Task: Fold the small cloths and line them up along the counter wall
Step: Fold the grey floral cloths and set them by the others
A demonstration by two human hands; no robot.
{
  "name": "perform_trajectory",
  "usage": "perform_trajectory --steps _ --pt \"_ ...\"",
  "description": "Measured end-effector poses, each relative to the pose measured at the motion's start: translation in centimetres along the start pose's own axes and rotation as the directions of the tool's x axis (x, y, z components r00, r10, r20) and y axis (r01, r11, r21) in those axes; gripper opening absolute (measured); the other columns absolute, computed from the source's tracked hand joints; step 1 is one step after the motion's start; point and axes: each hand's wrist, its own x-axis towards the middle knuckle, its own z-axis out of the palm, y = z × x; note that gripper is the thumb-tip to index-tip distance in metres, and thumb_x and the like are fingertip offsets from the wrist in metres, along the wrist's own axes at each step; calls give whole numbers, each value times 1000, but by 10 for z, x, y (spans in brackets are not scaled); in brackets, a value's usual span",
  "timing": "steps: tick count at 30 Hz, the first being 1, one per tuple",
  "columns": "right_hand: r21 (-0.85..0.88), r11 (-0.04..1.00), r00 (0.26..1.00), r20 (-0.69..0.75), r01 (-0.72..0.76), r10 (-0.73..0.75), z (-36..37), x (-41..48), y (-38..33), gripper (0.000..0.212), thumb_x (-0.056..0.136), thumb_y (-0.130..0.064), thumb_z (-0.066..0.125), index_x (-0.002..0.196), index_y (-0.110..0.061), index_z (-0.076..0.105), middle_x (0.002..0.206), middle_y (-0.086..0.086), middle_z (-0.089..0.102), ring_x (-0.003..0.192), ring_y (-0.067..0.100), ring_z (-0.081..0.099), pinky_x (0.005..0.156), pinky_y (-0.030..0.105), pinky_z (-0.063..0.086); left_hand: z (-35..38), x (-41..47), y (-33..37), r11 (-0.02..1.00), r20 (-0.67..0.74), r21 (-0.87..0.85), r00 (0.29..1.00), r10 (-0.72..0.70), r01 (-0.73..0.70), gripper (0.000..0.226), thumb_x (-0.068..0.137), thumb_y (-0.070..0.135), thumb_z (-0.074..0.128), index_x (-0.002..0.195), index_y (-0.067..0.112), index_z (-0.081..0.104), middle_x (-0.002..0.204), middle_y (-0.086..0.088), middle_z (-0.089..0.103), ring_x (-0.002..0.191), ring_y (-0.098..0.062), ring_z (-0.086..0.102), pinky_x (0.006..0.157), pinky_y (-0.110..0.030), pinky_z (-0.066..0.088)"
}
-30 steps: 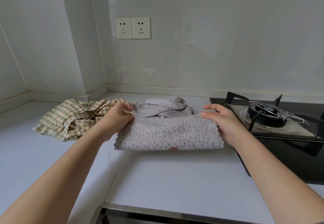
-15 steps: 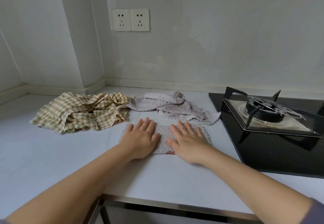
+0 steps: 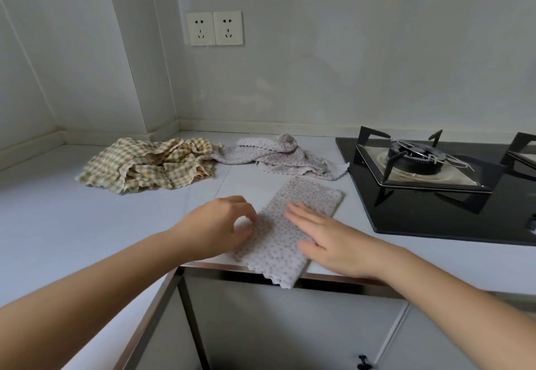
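A folded grey dotted cloth point(image 3: 307, 195) lies slantwise on the white counter point(image 3: 58, 219), its near end hanging over the front edge. My left hand point(image 3: 214, 227) is at the cloth's left edge, fingers curled and pinching it. My right hand point(image 3: 327, 239) lies flat on the cloth with straight fingers. Behind, a second grey dotted cloth point(image 3: 278, 158) lies crumpled near the back wall. Left of it sits a heap of green-and-cream checked cloths point(image 3: 145, 166).
A black gas hob point(image 3: 420, 163) with a metal pan support takes up the counter's right side, close to the folded cloth. Two wall sockets point(image 3: 214, 28) are on the back wall. A wall pillar juts out at the left corner. Cabinet doors with a knob point(image 3: 364, 362) sit below.
The folded cloth has turned from lying sideways to slanting toward the hob, its near end now over the counter edge. My left hand went from flat to curled at the cloth's edge.
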Motion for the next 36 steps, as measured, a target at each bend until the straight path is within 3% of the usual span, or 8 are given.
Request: perform_trajectory --steps 5,9,13,20,24,27,31,36 --pt "-152 987 986 162 58 -33 -5 -30 -4 101 81 -74 42 150 -27 -16 148 -11 -32 136 2 -33 112 22 -20 9 -27 14 983 355 67 924 138 -172 92 82 77 31 151 31 -10 157 14 -16 142 2 -16 118 -33 -6" --pt "-397 916 998 2 60 -65 15 -39 -13 105 83 -52 60 151 -14 -11 154 1 -23 145 16 -18 113 28 -17 21 -40 33 910 114 304 959 259 -282 81 80 43 60 149 13 28 152 -8 34 133 -16 44 104 -30 43" --pt "-355 935 985 -158 11 -72 35 -43 -14 88 56 -22 80 137 -6 48 142 13 48 129 26 50 107 39 28 19 -43 44 880 -56 255 903 426 -400 51 77 22 51 128 15 47 118 -3 64 92 -23 66 67 -32 55" --pt "-66 990 969 -205 125 -136 30 -63 -4 64 92 -3 46 148 -26 28 151 -17 16 141 -2 11 116 15 1 27 -41 29 890 -4 312 936 351 -332 62 87 45 46 144 22 40 151 2 37 136 -13 38 109 -35 34" --pt "477 877 912 -379 50 155 11 -55 -11 28 84 -5 57 110 -3 68 107 2 70 98 6 62 88 11 41 14 -25 41 951 -92 -309 996 4 -32 41 90 45 39 98 15 67 91 -3 71 82 -18 63 75 -38 50" --pt "657 728 810 -309 -196 498 -5 -29 0 33 91 -32 57 76 -3 60 69 6 55 65 17 52 66 29 40 4 -1 46 868 -92 -455 960 -266 197 37 97 29 46 70 6 55 66 -4 60 69 -21 59 70 -38 47" --pt "731 521 744 -28 -441 668 -18 5 12 23 92 -28 54 78 -10 54 76 10 58 66 24 60 56 33 55 8 36 50 725 50 -469 834 -549 505 31 95 23 45 69 11 56 65 -2 60 59 -16 59 55 -23 42" --pt "354 691 711 -93 -630 697 -22 23 8 26 96 -21 42 73 -9 46 73 8 51 60 22 53 48 25 42 19 51 69 753 18 -125 760 -649 646 22 96 16 35 93 9 55 101 -12 62 85 -30 57 66 -30 40"
